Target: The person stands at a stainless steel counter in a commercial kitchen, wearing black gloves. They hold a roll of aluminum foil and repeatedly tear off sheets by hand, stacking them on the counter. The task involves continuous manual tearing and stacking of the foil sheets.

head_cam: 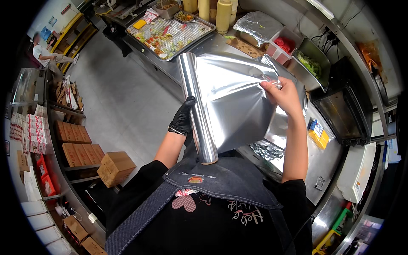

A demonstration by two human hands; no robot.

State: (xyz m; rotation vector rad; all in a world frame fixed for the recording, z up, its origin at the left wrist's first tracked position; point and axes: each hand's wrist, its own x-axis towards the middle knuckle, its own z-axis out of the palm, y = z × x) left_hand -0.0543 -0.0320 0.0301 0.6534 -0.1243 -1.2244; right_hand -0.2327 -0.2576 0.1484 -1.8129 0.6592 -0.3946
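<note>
My left hand (182,118), in a black glove, grips a roll of aluminium foil (198,111) around its middle. The roll is held at a slight tilt, its lower end close to the apron. A wide sheet of foil (232,111) runs from the roll to the right, with creases fanning toward the far edge. Bare, my right hand (282,94) pinches that edge between thumb and fingers, and the edge is bunched there. Beneath the sheet, more foil (277,127) lies on the stainless steel worktop (322,172), partly hidden.
A metal tray (181,38) with food scraps, squeeze bottles (223,16), a foil-covered pan (256,27) and a pan of lettuce (310,63) stand along the worktop. A toaster oven (342,111) is at right. A cardboard box (116,169) is at left; a person (47,55) sits far back.
</note>
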